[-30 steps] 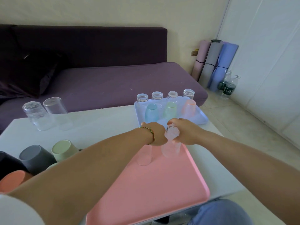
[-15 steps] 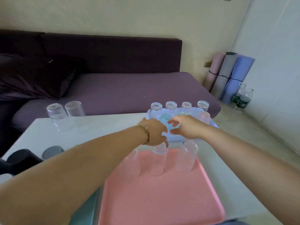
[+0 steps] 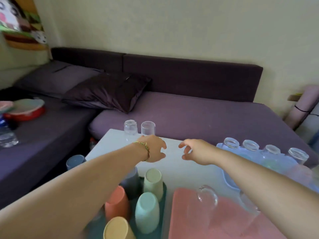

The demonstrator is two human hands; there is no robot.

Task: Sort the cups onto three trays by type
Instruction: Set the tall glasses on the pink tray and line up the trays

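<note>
Held left hand [image 3: 153, 150] stretched far forward, palm down, fingers loosely curled, gripping nothing. Held right hand [image 3: 198, 152] level with it, just beside, not touching, fingers and thumb loosely bent, empty.

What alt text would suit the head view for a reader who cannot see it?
The person's left hand and right hand, both empty, reach across a white table toward two clear glass cups at its far edge. Nearer stand a dark green tray of pastel plastic cups, a pink tray with clear glasses and a pale blue tray at right.
</note>
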